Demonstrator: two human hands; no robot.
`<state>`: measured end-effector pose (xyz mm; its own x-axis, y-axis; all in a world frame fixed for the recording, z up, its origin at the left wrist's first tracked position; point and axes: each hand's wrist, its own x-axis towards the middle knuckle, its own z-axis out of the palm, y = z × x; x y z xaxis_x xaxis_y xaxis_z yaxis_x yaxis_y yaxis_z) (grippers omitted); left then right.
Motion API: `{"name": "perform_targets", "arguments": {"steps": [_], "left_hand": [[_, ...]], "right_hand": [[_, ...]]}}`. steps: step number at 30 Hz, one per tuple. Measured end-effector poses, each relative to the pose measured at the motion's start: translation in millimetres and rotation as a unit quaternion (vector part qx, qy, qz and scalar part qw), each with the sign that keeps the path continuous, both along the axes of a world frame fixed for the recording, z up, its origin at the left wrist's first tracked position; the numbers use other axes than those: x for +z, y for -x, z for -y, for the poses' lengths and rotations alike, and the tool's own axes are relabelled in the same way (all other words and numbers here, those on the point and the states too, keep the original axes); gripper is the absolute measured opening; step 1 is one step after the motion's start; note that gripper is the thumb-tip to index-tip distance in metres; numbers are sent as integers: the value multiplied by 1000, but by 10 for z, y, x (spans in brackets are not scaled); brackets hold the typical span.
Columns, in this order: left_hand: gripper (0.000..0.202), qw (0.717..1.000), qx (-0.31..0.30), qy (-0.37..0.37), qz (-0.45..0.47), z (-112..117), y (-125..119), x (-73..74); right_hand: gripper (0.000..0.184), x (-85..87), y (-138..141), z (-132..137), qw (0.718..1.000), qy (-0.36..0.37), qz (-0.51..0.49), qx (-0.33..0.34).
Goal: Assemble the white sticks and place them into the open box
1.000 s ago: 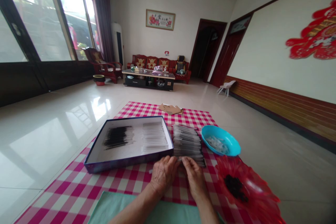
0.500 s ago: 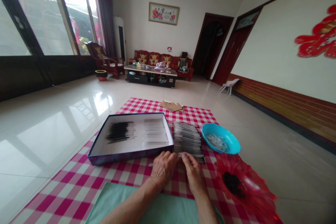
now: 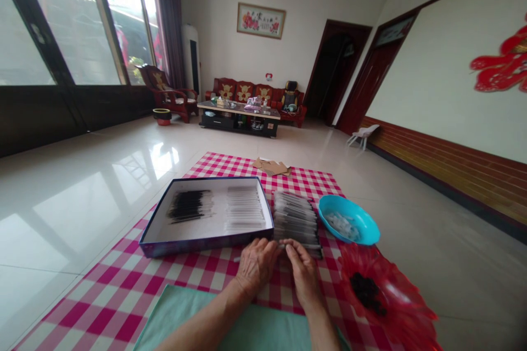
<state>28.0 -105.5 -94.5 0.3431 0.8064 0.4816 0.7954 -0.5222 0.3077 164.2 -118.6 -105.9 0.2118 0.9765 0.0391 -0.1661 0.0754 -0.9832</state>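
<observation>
My left hand (image 3: 257, 263) is closed around a slim, clear pen (image 3: 237, 259), whose end sticks out left of the fist. Close beside it, my right hand (image 3: 303, 266) pinches the other end between thumb and fingertips. Most of this pen is hidden by the fingers. Just beyond the hands lies a row of pens (image 3: 296, 216) with clear barrels and dark parts. To the left, a shallow box (image 3: 206, 241) with a dark blue edge holds thin black refills (image 3: 187, 207) and a row of clear pen barrels (image 3: 246, 208).
At right stand a blue bowl (image 3: 370, 230) of small clear pieces and a red petal-edged bowl (image 3: 405, 299) holding small black parts. Brown cardboard scraps (image 3: 272, 166) lie at the far end of the checked tablecloth (image 3: 99, 290). A green cloth (image 3: 173, 312) lies under my forearms.
The view has shifted slightly. Both hands stay together on the pen in nearly the same pose, and the box, bowls and rows look unchanged.
</observation>
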Motion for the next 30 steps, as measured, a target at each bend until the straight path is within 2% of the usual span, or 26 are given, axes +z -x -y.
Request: {"name": "perform_targets", "arguments": {"steps": [3,6,13,21,24,27,29,30], "left_hand": [[21,1000,-3,1,6,4,0,0],[20,1000,-5,1,7,11,4,0],[21,1000,1,-4,-3,2,6,13],[21,1000,-8,-13,18,-8,-2,-11],[22,999,-8,-20,29,-11,0,-28],[23,999,-13,-28,38,-19,5,-46],[23,998,-18,-33,43,-23,8,-57],[23,998,-20,-35,44,-23,9,-62]], "right_hand": [[33,7,-16,4,999,-2,-28,16],[39,17,-16,-3,999,24,-20,0],[31,15,22,-18,997,38,43,-50],[35,-28,-17,-26,996,18,-39,-79],[35,67,-1,-25,989,-1,-83,-120],[35,236,-45,13,976,-23,-144,-163],[36,380,-148,77,971,-33,-120,-203],[37,457,-228,121,971,-34,-77,-224]]}}
